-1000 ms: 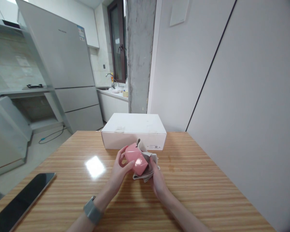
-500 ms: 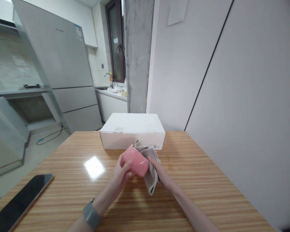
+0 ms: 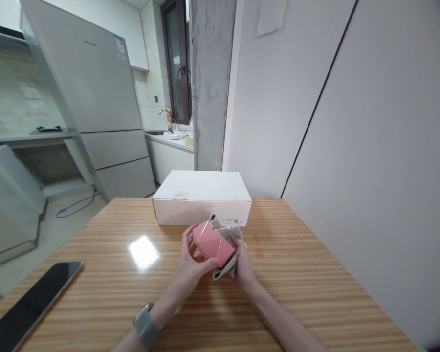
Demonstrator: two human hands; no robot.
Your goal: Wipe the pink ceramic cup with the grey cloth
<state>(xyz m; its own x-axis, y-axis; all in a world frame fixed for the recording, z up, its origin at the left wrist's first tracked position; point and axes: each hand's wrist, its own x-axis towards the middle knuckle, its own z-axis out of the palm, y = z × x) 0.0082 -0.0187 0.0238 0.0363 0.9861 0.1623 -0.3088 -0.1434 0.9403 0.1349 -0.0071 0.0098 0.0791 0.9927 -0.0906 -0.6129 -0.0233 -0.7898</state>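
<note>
A glossy pink faceted piece, shaped like a small bowl or pot point(image 3: 212, 244), is held tilted above the table. My left hand point(image 3: 190, 261) grips it from the left, fingers behind its edge and thumb along the lower front. My right hand point(image 3: 244, 264) is closed on a grey cloth point(image 3: 225, 270), pressing it to the right side of the pink bowl. Folds of the cloth stick out above and below the bowl. Its opening and far side are hidden from me.
Behind my hands a white cardboard box point(image 3: 201, 211) stands on the wood-grain table point(image 3: 124, 303). At the front left lies a black phone point(image 3: 33, 308). Beyond the table are a tall fridge point(image 3: 91, 83), a concrete pillar point(image 3: 212, 88) and a white wall point(image 3: 381, 161).
The pink bowl has shifted slightly right and turned. My left thumb has moved along its lower front. My right hand has gathered the cloth more tightly against its right side.
</note>
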